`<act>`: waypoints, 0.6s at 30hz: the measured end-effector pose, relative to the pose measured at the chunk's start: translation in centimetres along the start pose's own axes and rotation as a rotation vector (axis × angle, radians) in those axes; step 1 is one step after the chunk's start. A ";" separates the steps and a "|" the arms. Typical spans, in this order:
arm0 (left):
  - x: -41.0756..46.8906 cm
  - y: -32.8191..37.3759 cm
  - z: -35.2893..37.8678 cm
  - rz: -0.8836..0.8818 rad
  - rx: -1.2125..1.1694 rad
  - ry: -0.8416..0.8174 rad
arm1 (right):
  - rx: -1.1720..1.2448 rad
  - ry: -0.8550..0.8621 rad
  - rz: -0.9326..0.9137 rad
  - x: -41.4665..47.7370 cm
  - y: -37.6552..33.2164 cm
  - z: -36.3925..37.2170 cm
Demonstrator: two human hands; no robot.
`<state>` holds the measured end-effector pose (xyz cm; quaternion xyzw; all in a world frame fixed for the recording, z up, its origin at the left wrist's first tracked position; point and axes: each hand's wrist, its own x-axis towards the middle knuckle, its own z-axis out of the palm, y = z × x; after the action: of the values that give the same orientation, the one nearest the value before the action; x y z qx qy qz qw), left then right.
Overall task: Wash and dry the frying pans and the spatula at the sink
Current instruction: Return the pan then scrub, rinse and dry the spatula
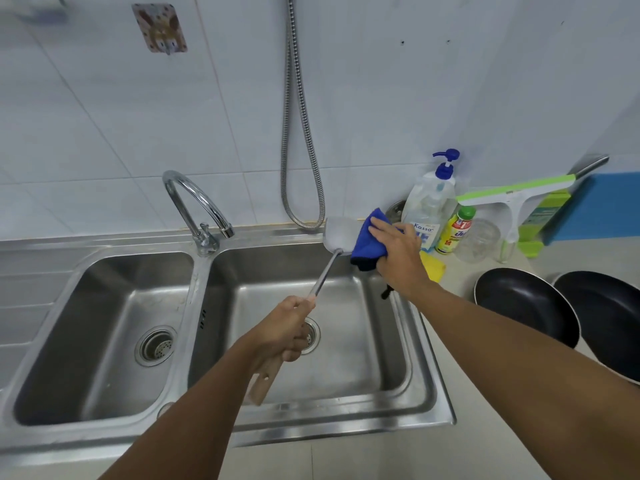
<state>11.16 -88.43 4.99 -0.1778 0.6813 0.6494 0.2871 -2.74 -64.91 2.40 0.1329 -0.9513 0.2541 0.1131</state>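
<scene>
1. Left hand (289, 327): fist closed round the spatula (341, 230) where the wooden handle meets the metal shaft; the wooden end sticks out below the wrist
2. Right hand (398, 251): clutches a blue cloth (369, 244), fingers spread over the top of it and a dark fold hanging under the palm
3. Spatula is held in the air over the right basin of the sink (204, 282), shaft slanting up and away, blade near the back rim
4. Cloth is pressed to the right edge of the blade; whether it wraps the far side cannot be told
5. Two black frying pans (523, 303) (602, 317) sit side by side on the table (568, 258) right of the sink, partly behind the right forearm
6. Faucet (194, 206) stands on the back rim between the basins, spout curved over the right one
7. Back right corner of the table: pump bottle (429, 206), small yellow bottle with green cap (453, 233), clear jar (479, 240), green-and-white squeegee (516, 199) leaning on the wall
8. Yellow sponge (433, 266) lies just behind the right wrist
9. Metal shower hose (294, 133) hangs in a loop down the tiled wall
</scene>
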 end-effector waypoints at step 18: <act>0.5 1.8 0.0 -0.164 -0.080 0.038 | -0.193 -0.081 -0.548 -2.3 -2.2 1.2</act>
<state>9.73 -88.16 6.08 -0.2566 0.6434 0.6470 0.3187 -0.12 -66.88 1.75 0.3835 -0.9034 0.1172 0.1515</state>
